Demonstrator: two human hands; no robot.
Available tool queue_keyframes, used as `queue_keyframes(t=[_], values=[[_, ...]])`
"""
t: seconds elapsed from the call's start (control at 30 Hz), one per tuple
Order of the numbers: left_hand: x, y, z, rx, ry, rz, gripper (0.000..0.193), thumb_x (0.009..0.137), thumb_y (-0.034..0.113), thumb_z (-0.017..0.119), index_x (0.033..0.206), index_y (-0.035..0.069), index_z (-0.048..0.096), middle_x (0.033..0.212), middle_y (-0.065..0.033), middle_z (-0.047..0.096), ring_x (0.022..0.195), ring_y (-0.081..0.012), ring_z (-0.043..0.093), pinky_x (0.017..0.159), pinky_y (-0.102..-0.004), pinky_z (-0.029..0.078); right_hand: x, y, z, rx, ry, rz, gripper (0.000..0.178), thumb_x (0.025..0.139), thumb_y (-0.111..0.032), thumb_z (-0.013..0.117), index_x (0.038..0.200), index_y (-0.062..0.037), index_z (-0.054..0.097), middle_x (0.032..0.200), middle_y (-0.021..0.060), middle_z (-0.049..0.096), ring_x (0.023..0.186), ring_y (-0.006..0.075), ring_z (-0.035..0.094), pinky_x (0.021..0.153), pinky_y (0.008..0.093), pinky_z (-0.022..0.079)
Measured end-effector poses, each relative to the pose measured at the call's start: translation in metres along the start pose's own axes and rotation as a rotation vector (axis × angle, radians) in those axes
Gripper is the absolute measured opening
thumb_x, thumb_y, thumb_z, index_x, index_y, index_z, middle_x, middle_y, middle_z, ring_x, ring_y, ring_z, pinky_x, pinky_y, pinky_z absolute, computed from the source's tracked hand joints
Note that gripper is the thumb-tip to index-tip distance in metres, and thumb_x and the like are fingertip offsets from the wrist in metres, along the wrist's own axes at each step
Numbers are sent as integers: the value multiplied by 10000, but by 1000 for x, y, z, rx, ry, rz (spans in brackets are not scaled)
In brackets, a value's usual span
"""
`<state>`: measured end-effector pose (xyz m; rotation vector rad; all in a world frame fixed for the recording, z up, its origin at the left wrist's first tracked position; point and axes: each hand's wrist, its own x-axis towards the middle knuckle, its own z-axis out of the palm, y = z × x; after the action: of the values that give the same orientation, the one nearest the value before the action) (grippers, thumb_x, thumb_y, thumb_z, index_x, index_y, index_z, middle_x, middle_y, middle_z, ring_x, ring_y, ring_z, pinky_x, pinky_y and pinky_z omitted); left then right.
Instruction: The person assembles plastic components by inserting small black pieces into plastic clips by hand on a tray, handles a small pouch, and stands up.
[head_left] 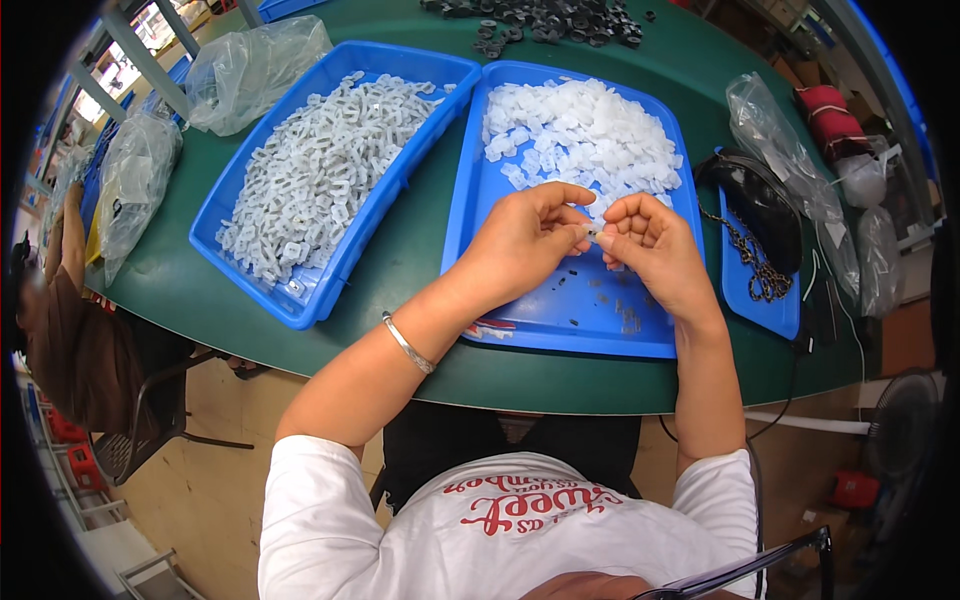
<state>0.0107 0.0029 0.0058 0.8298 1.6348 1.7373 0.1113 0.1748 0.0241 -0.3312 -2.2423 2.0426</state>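
My left hand (pixel 532 238) and my right hand (pixel 652 246) meet over a blue tray (pixel 500 325), both closed in a pinch on one small white plastic piece (pixel 592 231). A dark spot shows on the piece; the fingertips cover most of it. Beyond my hands, a heap of flat translucent white plastic pieces (pixel 575 125) fills the far part of this tray. Small dark bits (pixel 572 322) and several smoky clear parts (pixel 629 318) lie on the tray's near floor, below my hands.
A deeper blue tray (pixel 208 222) of pale grey plastic parts (pixel 315 165) stands on the left. Black parts (pixel 560 20) are heaped at the back. To the right, a black bag (pixel 765 195) and chain (pixel 768 278) occupy a small blue tray (pixel 740 290). Another person (pixel 80 320) sits far left.
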Motion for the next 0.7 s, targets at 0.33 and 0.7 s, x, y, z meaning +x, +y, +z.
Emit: queue_keyframes(t=[0.33, 0.7], values=[[1, -3, -1, 26, 2, -12, 331, 948, 26, 617, 1267, -55, 574, 1005, -116, 701, 892, -133, 683, 806, -249, 567, -2, 3, 10, -92, 45, -65, 102, 920, -12, 646, 1000, 14, 587, 901, 45, 642, 787, 74, 617, 715, 215, 530], [4, -1, -4, -130, 8, -80, 311, 951, 22, 612, 1243, -78, 578, 988, -121, 702, 865, -130, 685, 801, -229, 563, -3, 4, 4, -26, -2, -68, 105, 940, -17, 607, 1034, 27, 598, 926, 58, 652, 805, 97, 644, 735, 231, 544]])
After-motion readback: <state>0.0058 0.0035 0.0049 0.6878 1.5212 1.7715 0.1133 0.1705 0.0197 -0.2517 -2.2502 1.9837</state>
